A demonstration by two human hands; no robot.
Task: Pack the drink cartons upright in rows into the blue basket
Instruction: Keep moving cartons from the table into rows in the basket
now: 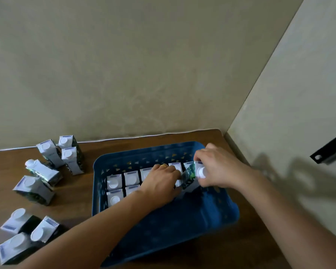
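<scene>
Head cam: my right hand [216, 167] has its fingers clamped round a tilted drink carton [192, 176] over the blue basket [163, 226]. My left hand [162, 180] rests on the packed cartons [122, 183] in the far rows, fingers pretty straight. The loose cartons [37, 183] sit left on the wooden table [76, 191].

The left hand [161, 181] and forearm cover part of the second row of drink cartons [114, 198] inside the blue basket [163, 230], hiding how many stand there. The right hand [215, 171] masks the lower half of a tilted carton [190, 176]. The lettering on every carton is too small to read. At the picture's lower left edge, one loose carton [12, 249] is cropped.
</scene>
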